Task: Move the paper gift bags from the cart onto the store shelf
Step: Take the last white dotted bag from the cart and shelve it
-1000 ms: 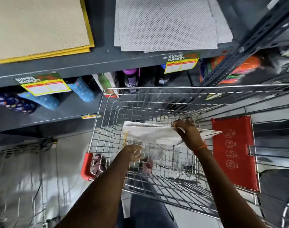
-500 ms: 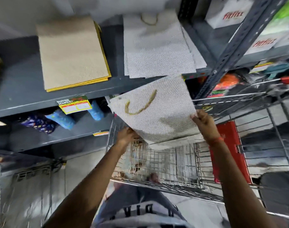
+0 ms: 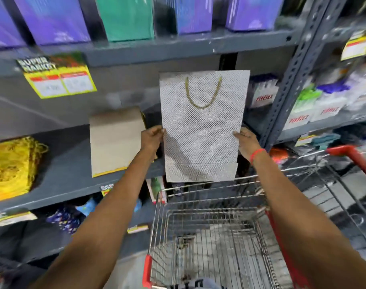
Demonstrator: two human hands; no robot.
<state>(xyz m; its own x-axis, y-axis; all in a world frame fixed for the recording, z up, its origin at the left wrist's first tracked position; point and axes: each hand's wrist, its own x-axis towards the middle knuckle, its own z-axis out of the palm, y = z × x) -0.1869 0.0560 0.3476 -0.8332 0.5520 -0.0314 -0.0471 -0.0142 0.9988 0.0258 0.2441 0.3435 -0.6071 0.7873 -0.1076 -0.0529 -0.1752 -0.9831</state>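
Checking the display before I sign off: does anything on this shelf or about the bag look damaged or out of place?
Nothing stands out. The white dotted gift bag is flat, upright and untorn between the left hand and right hand; the tan bags lie neatly on the shelf.

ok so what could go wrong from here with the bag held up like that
1. The white dotted gift bag is pinched only at its side edges by the left hand and right hand; it could slip or crease.
2. The tan bag stack lies close to its left on the shelf, so setting it down may nudge that stack.
3. If dropped, it probably falls into the cart.
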